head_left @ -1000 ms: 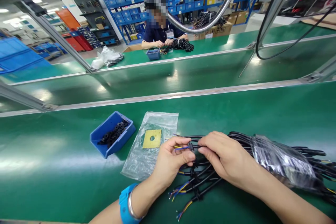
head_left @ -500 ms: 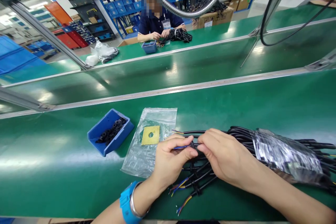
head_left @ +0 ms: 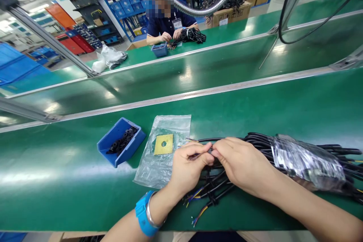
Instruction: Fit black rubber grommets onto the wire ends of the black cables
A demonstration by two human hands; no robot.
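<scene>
My left hand (head_left: 187,166) is closed in a pinch on a small black sleeve-like part at a cable end, mostly hidden by the fingertips. Right against it, my right hand (head_left: 244,164) grips a black cable just behind that part. Beneath and beside both hands lies a bundle of black cables (head_left: 256,140), wrapped at its middle in clear plastic film (head_left: 306,160). Several cable ends show stripped coloured wires (head_left: 202,211), and the nearer ones carry a black fitting (head_left: 212,197).
A blue bin (head_left: 104,144) holding small black parts (head_left: 123,141) stands at left. Beside it a clear plastic bag (head_left: 149,170) lies under a yellow square plate with a hole (head_left: 159,148). A metal rail (head_left: 170,99) crosses behind; a co-worker (head_left: 159,26) handles cables opposite.
My hands stay joined at the cable end, with the fingertips drawn closer over the black part, which shows less now. The view has shifted slightly.
</scene>
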